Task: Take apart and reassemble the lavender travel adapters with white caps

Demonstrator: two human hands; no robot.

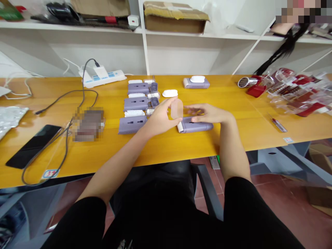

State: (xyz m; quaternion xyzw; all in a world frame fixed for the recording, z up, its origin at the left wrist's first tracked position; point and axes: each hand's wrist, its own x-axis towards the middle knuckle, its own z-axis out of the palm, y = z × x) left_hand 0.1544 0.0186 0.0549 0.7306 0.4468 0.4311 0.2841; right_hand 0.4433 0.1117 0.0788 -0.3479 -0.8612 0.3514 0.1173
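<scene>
My left hand (pixel 159 119) is closed round a small clear plastic piece (pixel 176 108), held just above the table. My right hand (pixel 207 114) lies with its fingers stretched out, resting on a purple device (pixel 195 126) with a white end that lies flat on the yellow table (pixel 166 148); its fingertips are smeared by motion. To the left, three more purple devices (pixel 132 124) lie in a row running back, each with a white part behind it. A white oval cap (pixel 170 93) lies just beyond my hands.
Another purple device with a white top (pixel 196 82) sits farther back. A white power strip (pixel 103 77) with cables, a black phone (pixel 33 145) and a blurred-out object (pixel 88 124) lie at left. Red items in clear packaging (pixel 293 90) crowd the right. Shelves with cardboard boxes (pixel 174 17) stand behind.
</scene>
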